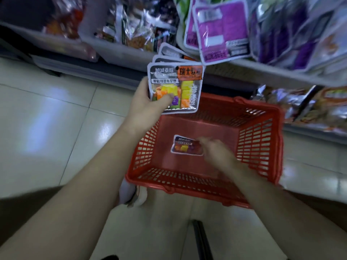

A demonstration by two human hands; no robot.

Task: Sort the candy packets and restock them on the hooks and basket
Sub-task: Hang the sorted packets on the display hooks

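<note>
1. My left hand (pixel 150 104) gripped a fanned stack of silver-edged candy packets (pixel 176 85) printed with coloured cubes. The thumb was curled across the front packet and the fingers were hidden behind the stack. The fan showed at least three packets, held upright.

2. The stack sat at 11 o'clock of the red plastic lattice basket (pixel 257 139), above its far-left corner.

3. One single small candy packet (pixel 183 147) of the same print lay flat on the basket floor, near the centre.

4. My right hand (pixel 216 152) was inside the basket, at 3 o'clock of the single packet. The fingertips reached its right edge. Motion blur covered the fingers, so I could not tell whether they pinched the packet or only touched it.

5. The basket stood on the glossy white tiled floor (pixel 47 119), touching my light beige trousers (pixel 150 231) at its 6 o'clock side.

6. Flat purple hanging packets (pixel 221 32) were at 12 o'clock of the basket, above a white shelf edge (pixel 262 72). Crinkled silver snack bags (pixel 309 106) lay on a lower shelf at 2 o'clock. White plastic bins (pixel 116 51) of mixed bags were at 11 o'clock, behind the stack
</note>
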